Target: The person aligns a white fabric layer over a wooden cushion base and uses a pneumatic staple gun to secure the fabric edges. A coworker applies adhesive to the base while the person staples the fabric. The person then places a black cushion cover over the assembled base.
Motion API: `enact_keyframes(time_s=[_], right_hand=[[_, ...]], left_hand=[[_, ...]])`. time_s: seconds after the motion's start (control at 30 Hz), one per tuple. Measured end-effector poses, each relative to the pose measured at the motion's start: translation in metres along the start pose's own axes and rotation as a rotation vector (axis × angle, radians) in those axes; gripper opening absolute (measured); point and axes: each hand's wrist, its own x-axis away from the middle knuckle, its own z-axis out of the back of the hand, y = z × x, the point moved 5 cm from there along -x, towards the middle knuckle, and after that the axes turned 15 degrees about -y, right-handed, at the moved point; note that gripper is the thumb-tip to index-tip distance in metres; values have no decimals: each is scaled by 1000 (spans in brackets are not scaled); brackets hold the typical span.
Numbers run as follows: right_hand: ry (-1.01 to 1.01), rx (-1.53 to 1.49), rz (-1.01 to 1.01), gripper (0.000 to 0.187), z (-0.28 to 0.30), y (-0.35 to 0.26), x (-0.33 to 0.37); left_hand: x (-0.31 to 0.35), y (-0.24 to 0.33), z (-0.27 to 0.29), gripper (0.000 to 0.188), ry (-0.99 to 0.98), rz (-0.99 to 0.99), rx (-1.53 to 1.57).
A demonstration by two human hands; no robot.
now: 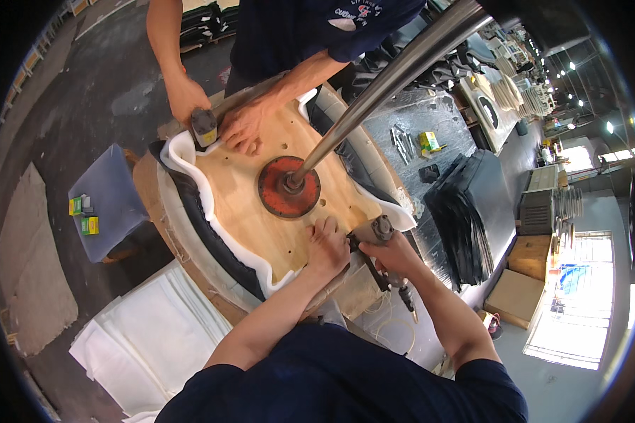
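A wooden seat panel [247,187] lies in front of me, edged with white foam [203,187] and black covering [212,236]. A red round press plate [269,185] on a steel rod [374,99] rests on its middle. My right hand [395,255] is wrapped around a pneumatic staple gun [374,231] at the panel's near right edge. Beside the gun's nose, my left hand [329,248] is closed at the near edge with its fingers bent; what they pinch is hidden. Across from me, a co-worker's hand [188,99] holds another staple gun [204,127], their other hand [241,128] pressing the panel.
White sheets [148,338] are stacked at the lower left. Small yellow-green boxes [89,225] sit on a plastic-covered stand [109,176]. Black sheets [466,225] hang in a pile over the table at right, near another yellow box [429,143]. An air hose [410,304] trails from my gun.
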Motion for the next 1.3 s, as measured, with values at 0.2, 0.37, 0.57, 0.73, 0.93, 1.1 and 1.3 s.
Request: enact_keyframes(time_s=[0.2,0.37,0.57,0.73,0.93,1.1,1.3], right_hand=[[-1,-112,60,31,0,4,15],[-33,-103,75,33,-3,11,10],[-44,-49,73,35,-9,11,4],[-60,-2,47,35,-9,5,1],[-22,164,91,34,-16,-17,-2],[-31,136,81,33,-14,-9,-5],[-67,88,82,33,-21,-13,5]], left_hand=[[-1,-2,-3,12,11,2,6],[4,-4,1,15,9,-60,-45],[12,-8,12,14,-34,-75,-81],[11,-9,10,12,-32,-47,-43],[10,-13,8,16,-26,-60,-25],[19,-15,12,19,-61,-75,-154],[18,-19,11,18,-70,-59,-79]])
